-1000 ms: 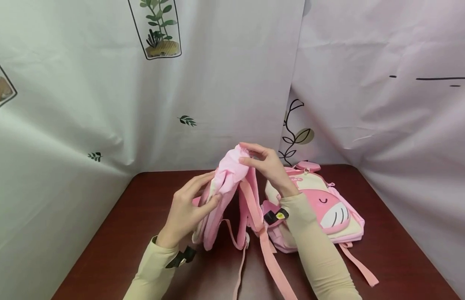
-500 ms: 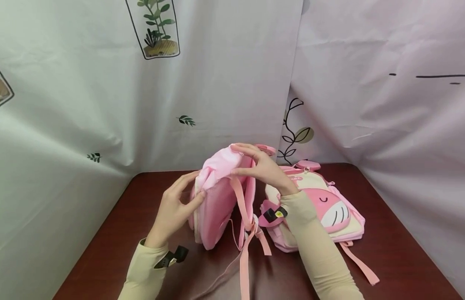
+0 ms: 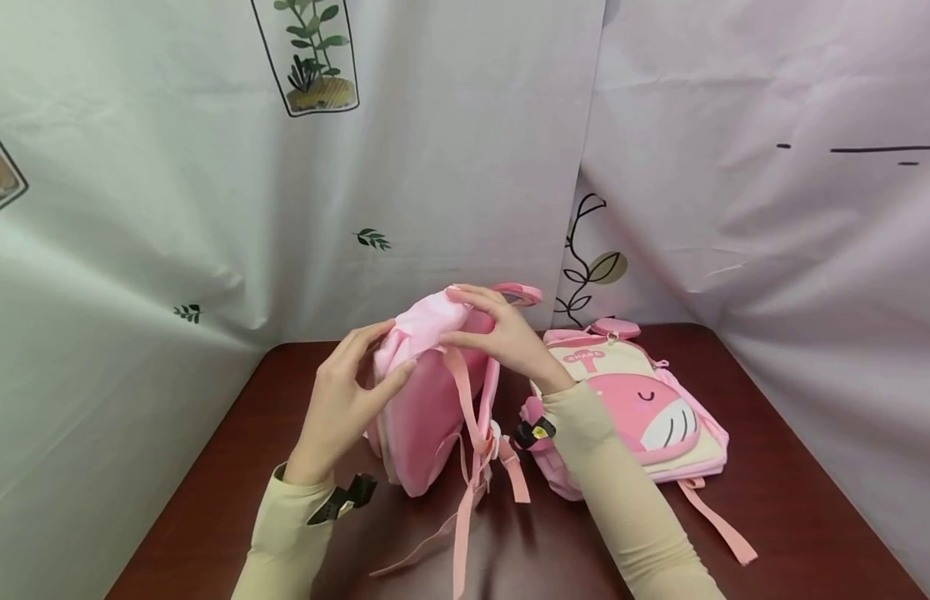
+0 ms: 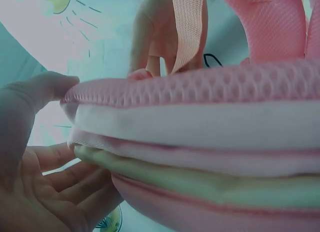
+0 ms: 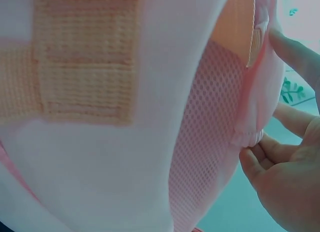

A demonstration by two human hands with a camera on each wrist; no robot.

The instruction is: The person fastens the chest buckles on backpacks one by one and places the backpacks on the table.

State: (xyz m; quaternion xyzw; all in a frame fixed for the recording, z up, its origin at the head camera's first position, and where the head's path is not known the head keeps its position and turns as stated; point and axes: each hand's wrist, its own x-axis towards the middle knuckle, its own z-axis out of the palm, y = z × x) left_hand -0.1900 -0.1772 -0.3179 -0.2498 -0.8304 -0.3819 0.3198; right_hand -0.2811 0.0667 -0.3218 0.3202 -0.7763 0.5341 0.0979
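A pink backpack (image 3: 435,408) is held on its edge over the table, its straps (image 3: 468,400) hanging down on the right. My left hand (image 3: 337,408) grips its upper left corner, thumb on the near face and fingers on the far one. My right hand (image 3: 502,333) holds the pale pink gathered part at the top between thumb and fingers. In the left wrist view, the thumb and fingers span the layered edge of the backpack (image 4: 200,127). Mesh fabric (image 5: 210,122) and a stitched webbing patch (image 5: 85,66) fill much of the right wrist view.
Right of my right forearm, a second pink and cream backpack (image 3: 585,383) lies on the dark red table (image 3: 240,467), a whale patch (image 3: 622,404) facing up. One strap (image 3: 723,525) trails toward the front. Patterned cloth (image 3: 465,167) hangs behind and at both sides.
Both hands have shifted left with the backpack, which has turned so that more of its pink near face shows. Its straps have swung left. The second backpack looks unmoved.
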